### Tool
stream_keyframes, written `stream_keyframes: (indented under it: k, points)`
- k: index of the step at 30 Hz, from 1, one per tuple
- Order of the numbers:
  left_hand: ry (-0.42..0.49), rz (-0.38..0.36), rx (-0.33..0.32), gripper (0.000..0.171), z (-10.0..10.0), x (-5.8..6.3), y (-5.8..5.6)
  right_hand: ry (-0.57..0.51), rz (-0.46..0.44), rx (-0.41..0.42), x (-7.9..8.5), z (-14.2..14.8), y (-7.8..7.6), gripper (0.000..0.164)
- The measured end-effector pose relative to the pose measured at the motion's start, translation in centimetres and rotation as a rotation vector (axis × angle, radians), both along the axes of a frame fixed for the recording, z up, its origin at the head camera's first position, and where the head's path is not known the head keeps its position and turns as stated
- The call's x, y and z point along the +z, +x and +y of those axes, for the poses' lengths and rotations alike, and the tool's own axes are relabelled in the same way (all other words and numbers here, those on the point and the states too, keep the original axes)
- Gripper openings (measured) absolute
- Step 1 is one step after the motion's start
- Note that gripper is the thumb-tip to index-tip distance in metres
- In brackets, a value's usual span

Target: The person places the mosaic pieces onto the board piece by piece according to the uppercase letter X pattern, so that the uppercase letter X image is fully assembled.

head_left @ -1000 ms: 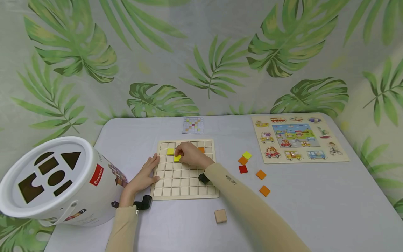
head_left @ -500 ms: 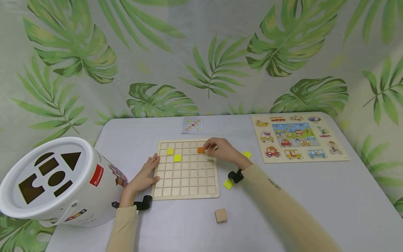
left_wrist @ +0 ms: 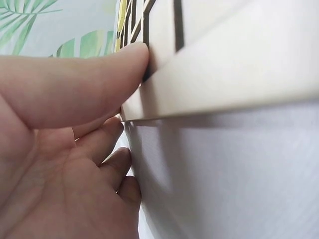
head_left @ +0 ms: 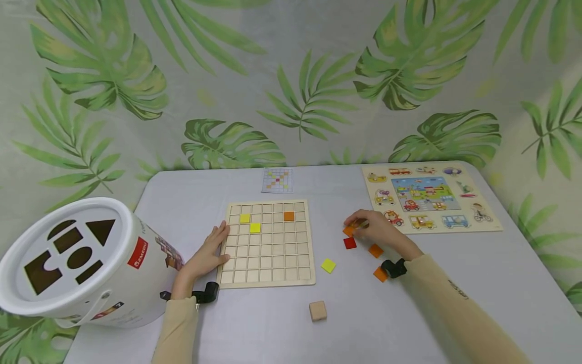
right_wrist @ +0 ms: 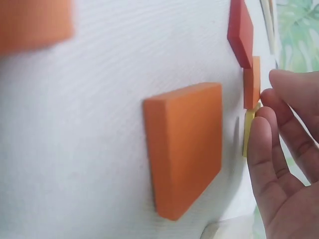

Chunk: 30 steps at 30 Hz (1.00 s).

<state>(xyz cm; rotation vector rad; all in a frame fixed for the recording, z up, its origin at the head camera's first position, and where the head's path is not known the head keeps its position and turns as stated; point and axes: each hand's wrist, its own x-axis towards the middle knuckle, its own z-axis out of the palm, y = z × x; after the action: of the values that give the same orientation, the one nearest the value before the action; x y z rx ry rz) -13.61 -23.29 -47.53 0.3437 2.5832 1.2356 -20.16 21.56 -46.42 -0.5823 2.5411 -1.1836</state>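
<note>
My left hand (head_left: 204,259) rests along the left edge of a wooden grid board (head_left: 267,264), its thumb on the rim in the left wrist view. Set in the board are two yellow tiles, one upper left (head_left: 244,218) and one nearby (head_left: 255,228), plus an orange tile (head_left: 289,216). To the right, my right hand (head_left: 379,228) reaches over loose tiles with bent, relaxed fingers. Its fingertips are at a yellow tile (right_wrist: 247,133) and an orange tile (right_wrist: 251,87); whether they touch is unclear. A red tile (head_left: 349,243) lies beside them.
More orange tiles (head_left: 376,251) and a yellow tile (head_left: 328,265) lie right of the board. A wooden cube (head_left: 318,311) is in front. Behind stands a pattern card (head_left: 277,180). A white bucket (head_left: 154,283) is left, a vehicle puzzle (head_left: 375,194) back right.
My right hand has left the board and moved right to the loose tiles, uncovering a yellow tile and the orange tile on the grid. The left hand has stayed put.
</note>
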Motion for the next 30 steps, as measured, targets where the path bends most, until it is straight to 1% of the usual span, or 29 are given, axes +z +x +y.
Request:
stream_keyframes:
  k: [4, 8, 12, 15, 19, 22, 25, 30]
  points:
    - [0.01, 0.003, -0.002, 0.077, 0.0, 0.1, 0.0, 0.02, 0.046, 0.026, -0.2, 0.0, 0.2, 0.03]
    - [0.016, -0.003, 0.0, 0.077, -0.1, -0.1, 0.0, 0.033, 0.084, 0.051, 0.0, -0.4, 0.0, 0.031]
    - [0.016, -0.007, 0.003, 0.077, -0.2, -0.3, -0.1, 0.052, 0.11, 0.071, 0.0, -0.7, -0.3, 0.029]
    - [0.021, -0.006, 0.006, 0.078, -0.2, -0.3, 0.0, 0.093, 0.127, 0.076, 0.0, -1.1, -0.6, 0.024]
    - [0.023, -0.007, 0.01, 0.077, -0.2, -0.3, 0.0, 0.139, 0.113, 0.069, 0.1, -1.5, -0.9, 0.021]
    - [0.028, -0.014, 0.01, 0.077, 0.0, -0.1, 0.1, 0.133, 0.087, 0.059, 0.2, -1.9, -1.0, 0.023]
    - [0.028, -0.022, 0.012, 0.076, 0.0, 0.0, 0.2, 0.094, 0.083, 0.06, 0.4, -2.8, -1.3, 0.024]
    - [0.028, -0.019, 0.012, 0.076, 0.0, 0.0, 0.1, 0.058, 0.141, 0.105, 0.9, -5.5, -1.6, 0.023]
